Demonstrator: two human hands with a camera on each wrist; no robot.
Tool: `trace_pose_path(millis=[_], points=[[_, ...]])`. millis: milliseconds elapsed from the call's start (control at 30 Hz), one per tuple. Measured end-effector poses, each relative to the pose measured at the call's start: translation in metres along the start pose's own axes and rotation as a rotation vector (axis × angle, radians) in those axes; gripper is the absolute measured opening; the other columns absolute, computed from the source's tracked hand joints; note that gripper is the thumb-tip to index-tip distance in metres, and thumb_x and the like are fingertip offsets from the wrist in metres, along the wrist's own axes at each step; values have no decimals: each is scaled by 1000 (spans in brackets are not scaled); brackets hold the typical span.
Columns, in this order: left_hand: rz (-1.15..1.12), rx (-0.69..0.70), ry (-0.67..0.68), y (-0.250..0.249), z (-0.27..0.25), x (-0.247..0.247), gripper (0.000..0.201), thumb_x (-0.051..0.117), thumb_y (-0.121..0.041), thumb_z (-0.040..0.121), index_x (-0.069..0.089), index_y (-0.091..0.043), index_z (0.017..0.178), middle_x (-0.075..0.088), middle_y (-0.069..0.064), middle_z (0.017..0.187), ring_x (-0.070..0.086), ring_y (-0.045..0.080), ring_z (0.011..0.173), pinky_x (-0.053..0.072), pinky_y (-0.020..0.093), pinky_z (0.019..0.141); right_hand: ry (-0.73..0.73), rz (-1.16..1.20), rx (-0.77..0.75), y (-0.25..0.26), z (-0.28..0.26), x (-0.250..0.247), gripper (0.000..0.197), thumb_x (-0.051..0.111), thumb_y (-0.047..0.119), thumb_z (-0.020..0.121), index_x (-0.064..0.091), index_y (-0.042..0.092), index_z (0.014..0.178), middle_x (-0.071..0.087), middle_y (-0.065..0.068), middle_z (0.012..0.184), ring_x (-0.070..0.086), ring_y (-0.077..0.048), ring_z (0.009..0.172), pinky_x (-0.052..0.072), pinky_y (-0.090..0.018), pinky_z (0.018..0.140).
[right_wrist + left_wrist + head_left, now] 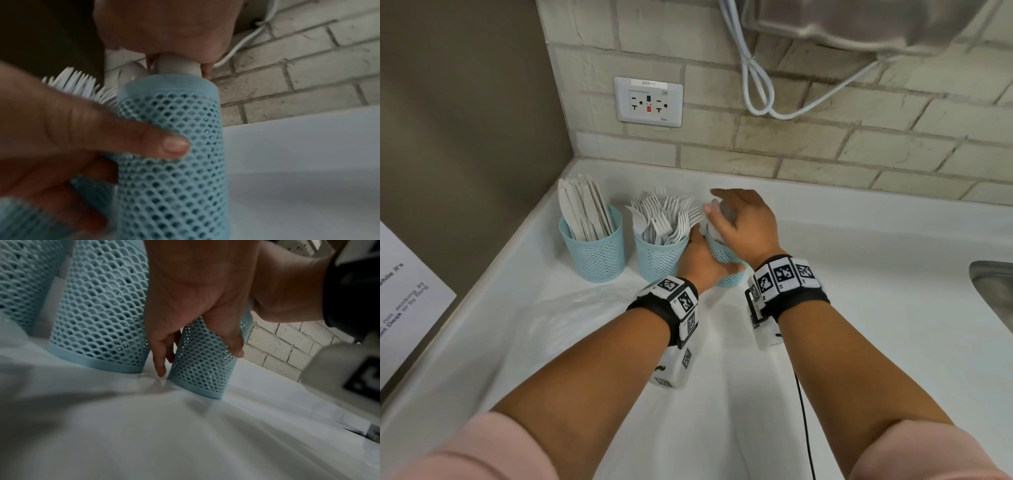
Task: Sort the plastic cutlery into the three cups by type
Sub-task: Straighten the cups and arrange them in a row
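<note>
On the white table (859, 308), the left hand (700, 262) grips the rightmost blue mesh cup (170, 146), thumb and fingers (161, 356) clamped round its wall. Above it, the right hand (744, 224) closes its fingers on white spoons (179, 65) standing in that cup. Further left stand the fork cup (659, 257) and knife cup (595, 253).

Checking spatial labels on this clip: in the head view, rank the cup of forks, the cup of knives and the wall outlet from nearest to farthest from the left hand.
1. The cup of forks, the middle cup, right beside the left hand.
2. The cup of knives, the leftmost cup, one place further left.
3. The wall outlet, up on the brick wall behind the cups.
</note>
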State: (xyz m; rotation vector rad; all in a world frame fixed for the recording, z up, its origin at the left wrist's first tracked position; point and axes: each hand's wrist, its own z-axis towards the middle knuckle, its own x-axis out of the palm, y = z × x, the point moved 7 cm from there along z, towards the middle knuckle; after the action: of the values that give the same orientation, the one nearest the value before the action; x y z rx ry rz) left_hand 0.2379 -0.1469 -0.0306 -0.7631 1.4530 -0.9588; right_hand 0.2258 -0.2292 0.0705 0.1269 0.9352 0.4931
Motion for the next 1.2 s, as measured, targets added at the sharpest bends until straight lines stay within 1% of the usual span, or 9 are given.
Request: trace_pose_path(millis=[167,267,333,467,567,667,767,900,1200], points=[[-40,4,-19,0,-1,-3,107,89,-25,56,24,-5,139,51,7,132,51,23,121,43,34,102,-40,-135,31,-17,4,8,49,55,53,82,69,13,106,71,-8,96,62,-32,92,48,-34,78],[-53,-24,-9,4,1,-1,111,90,-25,54,23,-5,140,52,7,132,52,22,121,44,36,103,31,-117,120,-24,11,14,49,52,52,87,62,17,120,68,-9,108,59,-32,101,45,-36,85],[-57,-39,-2,6,2,0,112,90,-26,53,23,-6,140,52,7,132,52,23,121,44,39,102,99,-131,56,-15,13,18,45,47,50,90,60,22,123,68,-6,103,59,-30,97,45,-31,76],[-35,-36,-14,6,2,-1,112,91,-31,52,25,-4,138,54,9,131,54,24,119,45,39,101,-59,-122,59,-8,6,8,43,39,47,82,70,17,82,64,-3,69,57,-26,75,31,-23,56],[-38,-47,-6,6,2,-1,117,91,-32,50,22,-5,140,52,9,133,52,25,121,45,41,102,-57,-169,186,-15,8,7,39,49,47,85,67,12,86,65,-7,79,57,-29,79,30,-25,59],[-2,-44,6,5,1,-1,119,90,-32,54,17,-5,144,48,10,139,47,25,127,41,39,105,36,-180,78,-6,11,15,36,54,48,85,65,13,87,64,-5,77,58,-25,73,29,-25,57],[18,-28,-4,3,1,-3,111,89,-30,56,22,-3,141,49,9,136,49,24,125,41,35,105,-117,-110,68,-1,6,3,34,52,45,79,65,15,72,62,-1,64,58,-22,60,28,-21,53],[-30,-36,-1,4,-1,-4,105,89,-27,55,27,-6,137,53,6,131,52,23,120,44,37,102,-242,-77,180,-13,1,-10,32,48,41,83,67,15,77,64,-2,73,59,-22,67,31,-22,54],[65,-34,6,-5,-14,-7,91,85,-29,63,32,-2,131,52,11,128,50,27,119,43,36,101,112,-147,258,-27,6,0,41,37,43,97,67,20,110,63,-7,116,61,-29,102,47,-35,81]])
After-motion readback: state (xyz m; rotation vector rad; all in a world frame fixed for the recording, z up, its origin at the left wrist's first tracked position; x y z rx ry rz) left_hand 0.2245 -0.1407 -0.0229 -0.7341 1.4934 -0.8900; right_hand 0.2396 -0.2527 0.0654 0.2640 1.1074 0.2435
